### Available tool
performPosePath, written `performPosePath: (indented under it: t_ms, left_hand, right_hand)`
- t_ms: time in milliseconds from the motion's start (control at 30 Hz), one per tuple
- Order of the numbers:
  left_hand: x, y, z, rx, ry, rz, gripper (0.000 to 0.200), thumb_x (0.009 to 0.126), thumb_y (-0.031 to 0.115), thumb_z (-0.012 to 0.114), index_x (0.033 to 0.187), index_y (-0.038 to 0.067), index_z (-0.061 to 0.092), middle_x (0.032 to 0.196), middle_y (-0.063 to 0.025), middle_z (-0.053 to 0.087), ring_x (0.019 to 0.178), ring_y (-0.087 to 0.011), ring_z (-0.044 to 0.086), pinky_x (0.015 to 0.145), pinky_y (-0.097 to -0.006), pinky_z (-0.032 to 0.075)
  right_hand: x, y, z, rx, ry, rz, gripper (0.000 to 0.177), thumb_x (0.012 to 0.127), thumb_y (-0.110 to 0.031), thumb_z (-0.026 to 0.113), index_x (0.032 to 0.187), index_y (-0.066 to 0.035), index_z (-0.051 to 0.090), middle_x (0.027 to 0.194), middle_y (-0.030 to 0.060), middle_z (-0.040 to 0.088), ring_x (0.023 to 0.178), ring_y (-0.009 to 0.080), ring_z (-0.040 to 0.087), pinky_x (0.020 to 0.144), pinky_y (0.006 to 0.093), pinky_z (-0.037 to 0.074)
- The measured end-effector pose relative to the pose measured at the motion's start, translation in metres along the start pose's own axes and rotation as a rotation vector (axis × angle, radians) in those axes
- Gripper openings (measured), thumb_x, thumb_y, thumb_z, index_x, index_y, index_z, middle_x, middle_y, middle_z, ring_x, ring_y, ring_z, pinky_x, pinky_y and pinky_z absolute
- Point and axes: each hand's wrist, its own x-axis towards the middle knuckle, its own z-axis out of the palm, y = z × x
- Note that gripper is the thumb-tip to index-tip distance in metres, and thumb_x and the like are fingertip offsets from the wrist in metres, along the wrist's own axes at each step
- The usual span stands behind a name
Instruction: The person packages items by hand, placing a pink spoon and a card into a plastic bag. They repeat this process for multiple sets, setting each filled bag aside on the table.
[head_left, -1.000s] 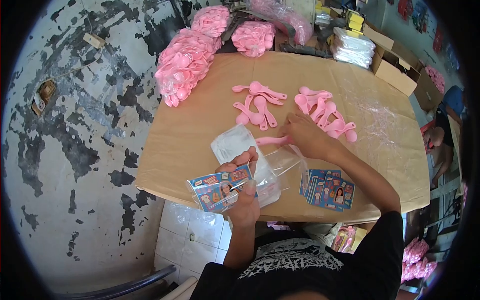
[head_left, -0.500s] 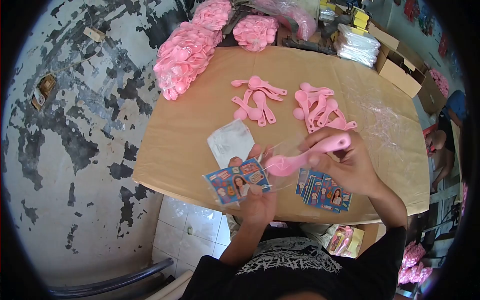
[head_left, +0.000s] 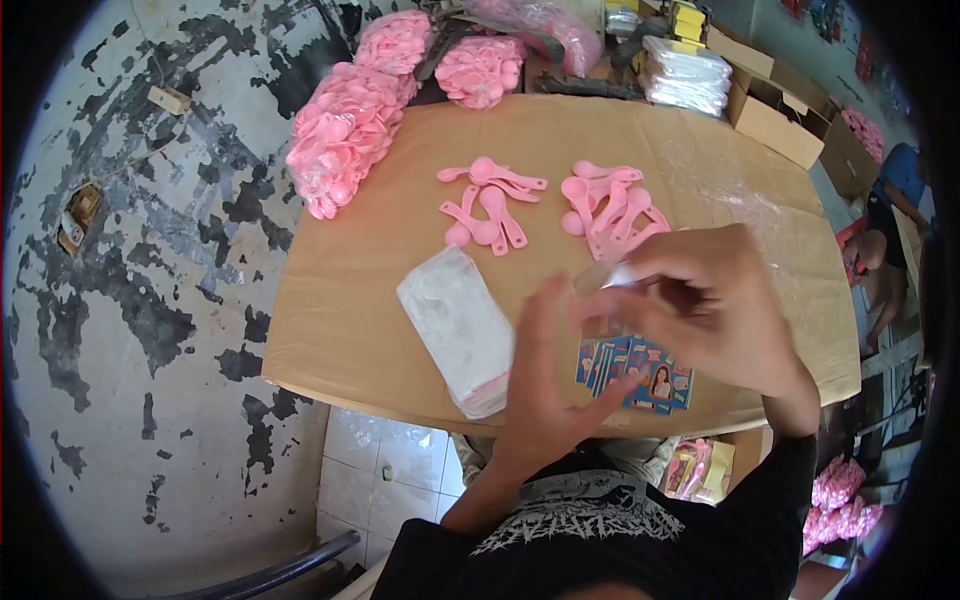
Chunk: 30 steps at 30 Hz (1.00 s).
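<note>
My right hand [head_left: 705,310] is raised over the cardboard-covered table [head_left: 370,270] and pinches the top edge of a clear plastic bag [head_left: 605,276]. My left hand [head_left: 560,375] is lifted just left of it with the fingers spread and blurred. It covers the rest of the bag, so the picture card and pink spoon seen earlier are hidden. Under my hands lies a fan of blue picture cards [head_left: 650,378]. A stack of empty clear bags [head_left: 455,330] lies to the left. Two clusters of loose pink spoons [head_left: 487,203] [head_left: 605,208] lie further back.
Big bags of pink spoons [head_left: 345,130] [head_left: 480,70] sit at the table's far left. Wrapped white stacks [head_left: 685,80] and cardboard boxes [head_left: 775,120] stand at the back right. Another person [head_left: 885,250] is at the right edge. A peeling wall runs along the left.
Both hands rose toward the camera. The pink spoon and card packet, visible half a second ago, are now hidden behind my left hand. The right hand shifted from the spoon to the bag's top.
</note>
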Motion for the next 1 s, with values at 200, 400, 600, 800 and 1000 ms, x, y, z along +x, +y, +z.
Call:
performPosePath:
  t_ms: [200, 400, 600, 800, 1000]
  left_hand:
    - [-0.014, -0.006, 0.002, -0.709, -0.238, -0.476, 0.037, 0.100, 0.006, 0.046, 0.135, -0.004, 0.039, 0.121, -0.0094, 0.056, 0.112, -0.0123, 0.054, 0.094, -0.0268, 0.043]
    - [-0.017, -0.005, -0.009, -0.769, -0.114, -0.470, 0.035, 0.102, 0.009, 0.044, 0.135, -0.005, 0.042, 0.119, -0.0121, 0.059, 0.107, -0.0132, 0.058, 0.092, -0.0257, 0.045]
    - [-0.003, -0.011, -0.002, -0.280, 0.044, -0.407, 0.035, 0.101, 0.006, 0.043, 0.134, -0.004, 0.047, 0.093, -0.0079, 0.064, 0.079, -0.0075, 0.055, 0.070, -0.0218, 0.045]
    - [-0.006, 0.000, -0.002, -0.179, -0.042, -0.381, 0.044, 0.096, 0.002, 0.045, 0.140, -0.002, 0.042, 0.074, -0.0063, 0.055, 0.066, -0.0065, 0.048, 0.058, -0.0246, 0.041]
    - [-0.002, 0.008, -0.008, 0.064, -0.171, -0.345, 0.047, 0.095, 0.002, 0.046, 0.141, -0.002, 0.039, 0.069, -0.0138, 0.056, 0.057, -0.0125, 0.052, 0.053, -0.0292, 0.042]
  right_hand:
    - [0.003, 0.052, 0.028, 0.091, -0.004, 0.000, 0.033, 0.085, -0.004, 0.068, 0.116, -0.004, 0.058, 0.098, 0.0060, 0.067, 0.082, 0.0105, 0.060, 0.064, 0.0216, 0.044]
    - [-0.011, 0.058, 0.021, 0.391, -0.250, 0.324, 0.043, 0.081, 0.000, 0.071, 0.121, -0.006, 0.056, 0.113, 0.0056, 0.064, 0.091, 0.0123, 0.063, 0.069, 0.0274, 0.051]
    - [-0.010, 0.056, 0.035, -0.353, 0.120, -0.284, 0.028, 0.074, -0.008, 0.074, 0.101, -0.008, 0.067, 0.095, 0.0041, 0.064, 0.090, 0.0226, 0.061, 0.074, 0.0353, 0.050]
    - [-0.010, 0.059, 0.039, -0.498, 0.139, -0.379, 0.024, 0.069, -0.018, 0.077, 0.091, -0.010, 0.071, 0.088, 0.0008, 0.063, 0.088, 0.0197, 0.057, 0.072, 0.0323, 0.048]
    - [-0.011, 0.065, 0.045, -0.586, 0.128, -0.454, 0.022, 0.067, -0.018, 0.076, 0.086, -0.009, 0.072, 0.079, -0.0004, 0.064, 0.083, 0.0185, 0.058, 0.070, 0.0322, 0.049]
